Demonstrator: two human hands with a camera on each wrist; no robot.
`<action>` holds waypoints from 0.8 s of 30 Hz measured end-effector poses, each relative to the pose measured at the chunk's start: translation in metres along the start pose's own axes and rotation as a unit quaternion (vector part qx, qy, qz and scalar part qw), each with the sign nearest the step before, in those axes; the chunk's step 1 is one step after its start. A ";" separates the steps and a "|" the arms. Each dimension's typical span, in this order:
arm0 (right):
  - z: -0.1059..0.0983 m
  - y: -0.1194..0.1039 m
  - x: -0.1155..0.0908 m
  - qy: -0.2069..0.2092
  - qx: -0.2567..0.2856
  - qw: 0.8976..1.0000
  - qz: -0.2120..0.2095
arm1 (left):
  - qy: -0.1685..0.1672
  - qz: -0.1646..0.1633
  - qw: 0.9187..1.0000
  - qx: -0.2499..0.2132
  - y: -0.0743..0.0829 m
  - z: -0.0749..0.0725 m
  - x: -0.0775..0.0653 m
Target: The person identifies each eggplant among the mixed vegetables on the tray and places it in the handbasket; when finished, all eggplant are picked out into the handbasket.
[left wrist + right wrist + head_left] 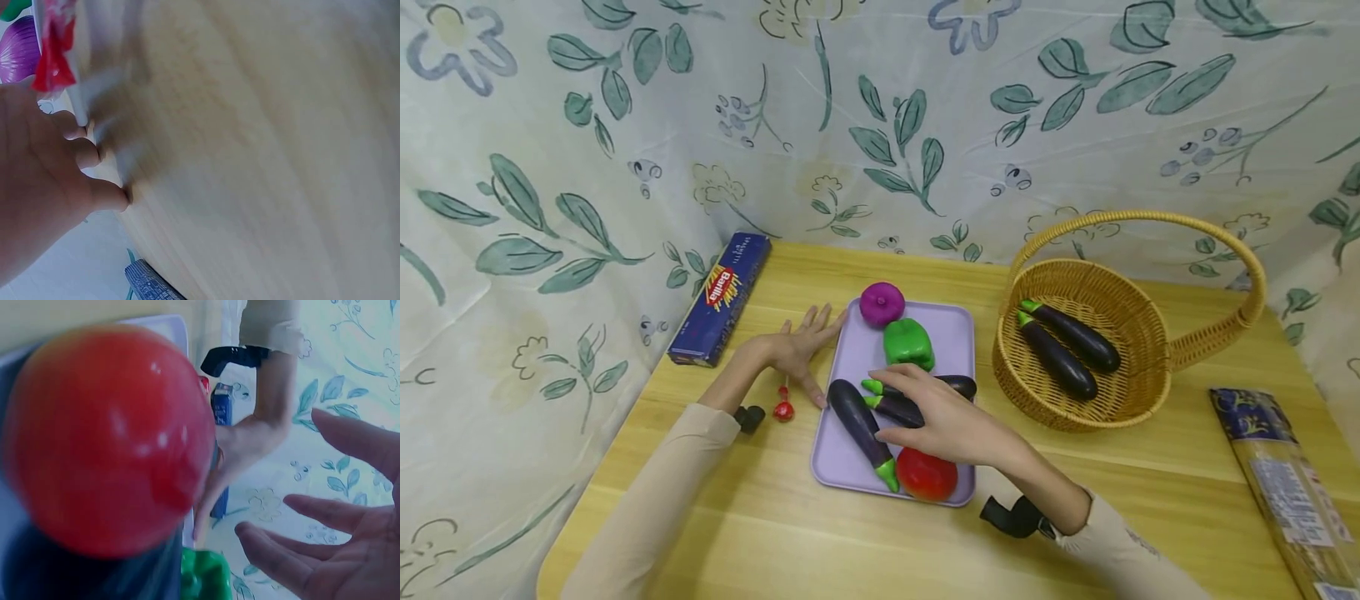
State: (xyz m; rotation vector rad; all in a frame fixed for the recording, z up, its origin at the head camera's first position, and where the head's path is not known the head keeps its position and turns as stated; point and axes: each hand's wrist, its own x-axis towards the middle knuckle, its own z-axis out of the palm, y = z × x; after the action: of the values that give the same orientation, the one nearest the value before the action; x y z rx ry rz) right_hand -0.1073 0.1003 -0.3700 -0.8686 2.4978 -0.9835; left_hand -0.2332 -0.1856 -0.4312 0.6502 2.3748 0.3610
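Observation:
My left hand [801, 346] is spread on the table beside the lavender tray [951, 333], its thumb and fingertips right at the tray's left edge. Over the tray hovers my right hand [951, 417], fingers apart, partly covering two eggplants [898, 410]. Another eggplant [859, 423] lies aslant at the tray's left. Close below the right hand sits a red tomato [928, 475], large in the right wrist view, where the palm and spread fingers hold nothing. A green bell pepper [908, 344] and a purple onion [882, 304] are toward the tray's far end.
Right of the tray stands a wicker basket [1011, 379] with a tall handle and two eggplants [1060, 358] inside. A blue spaghetti box [721, 300] lies at the back left, a pasta bag [1285, 492] at the far right. A small red item [783, 411] is near the left wrist.

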 end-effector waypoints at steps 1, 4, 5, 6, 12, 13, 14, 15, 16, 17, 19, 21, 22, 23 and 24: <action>0.003 -0.001 0.004 0.000 0.003 1.000 0.003 | 0.000 -0.001 1.000 0.001 0.000 0.000 0.000; 0.011 -0.005 0.016 -0.006 0.015 1.000 0.013 | 0.000 -0.005 1.000 0.001 0.000 0.000 0.000; 0.014 -0.006 0.020 -0.008 0.016 1.000 0.014 | 0.000 -0.005 1.000 0.001 0.000 0.000 0.000; 0.016 -0.007 0.023 -0.009 0.018 1.000 0.017 | 0.000 -0.005 1.000 0.001 0.000 0.000 0.000; 0.025 -0.014 0.041 -0.015 0.023 0.999 0.030 | -0.004 -0.006 1.000 0.003 0.001 0.000 0.000; 0.026 -0.016 0.043 -0.018 0.021 0.999 0.030 | -0.004 -0.007 1.000 0.002 0.001 0.000 0.000; 0.026 -0.017 0.045 -0.021 0.019 0.999 0.030 | -0.004 -0.007 1.000 0.001 0.001 0.000 0.000; 0.027 -0.018 0.047 -0.023 0.017 0.999 0.031 | -0.004 -0.007 1.000 0.001 0.001 0.000 0.000; 0.028 -0.019 0.049 -0.026 0.014 0.999 0.031 | -0.003 -0.007 1.000 0.001 0.001 0.000 0.000; 0.029 -0.020 0.050 -0.030 0.010 0.999 0.034 | -0.003 -0.007 1.000 0.001 0.001 0.000 0.000; 0.030 -0.021 0.052 -0.035 0.003 0.999 0.039 | -0.003 -0.008 1.000 0.000 0.001 0.000 0.000; 0.031 -0.021 0.054 -0.038 -0.001 0.998 0.044 | -0.003 -0.007 1.000 0.001 0.001 0.000 0.000; 0.031 -0.020 0.055 -0.040 -0.002 0.998 0.045 | -0.002 -0.007 1.000 0.000 0.001 0.000 0.000; 0.031 -0.020 0.056 -0.040 -0.002 0.998 0.046 | -0.003 -0.007 1.000 0.001 0.001 0.000 0.000; 0.032 -0.020 0.057 -0.041 -0.002 0.998 0.047 | -0.004 -0.008 1.000 0.001 0.001 0.000 0.000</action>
State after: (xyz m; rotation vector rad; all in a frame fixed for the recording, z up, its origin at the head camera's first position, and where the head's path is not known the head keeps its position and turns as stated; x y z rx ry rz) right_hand -0.1270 0.0364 -0.3825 -0.7689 2.4486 -0.8938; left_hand -0.2332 -0.1844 -0.4306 0.6320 2.3723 0.3500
